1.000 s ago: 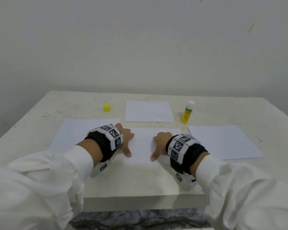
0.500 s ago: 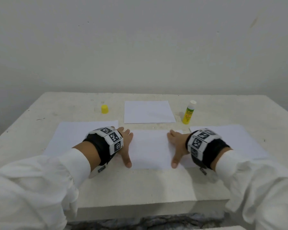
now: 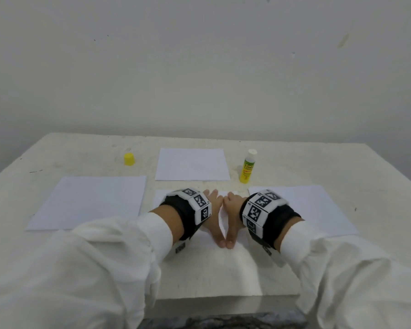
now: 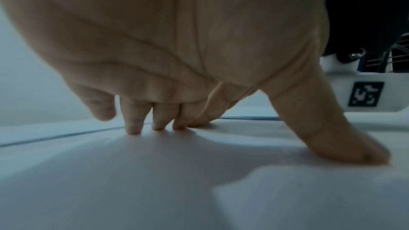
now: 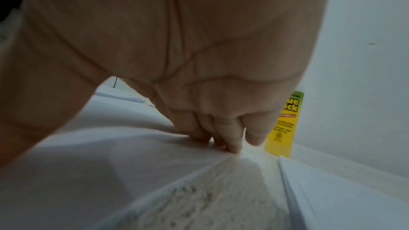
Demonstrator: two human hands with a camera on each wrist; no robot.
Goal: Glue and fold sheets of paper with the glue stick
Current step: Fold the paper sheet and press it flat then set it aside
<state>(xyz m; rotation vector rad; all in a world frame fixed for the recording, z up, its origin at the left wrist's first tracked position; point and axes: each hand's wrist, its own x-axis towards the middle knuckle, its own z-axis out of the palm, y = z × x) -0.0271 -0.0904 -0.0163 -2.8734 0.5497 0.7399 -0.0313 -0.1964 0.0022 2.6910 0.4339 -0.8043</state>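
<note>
Hands [image 3: 214,217] [image 3: 233,216] press folded sheet [image 3: 221,218], thumbs seemingly touching.

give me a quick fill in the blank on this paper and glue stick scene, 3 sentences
1. Both hands press on the ____ sheet of the front row.
2. The glue stick stands upright with its cap ____.
3. The yellow cap sits to the ____ of the far sheet.

Missing words: middle; off; left

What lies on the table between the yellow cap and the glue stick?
In the head view, a small white paper sheet lies flat between the yellow cap and the upright glue stick, touching neither.
</note>
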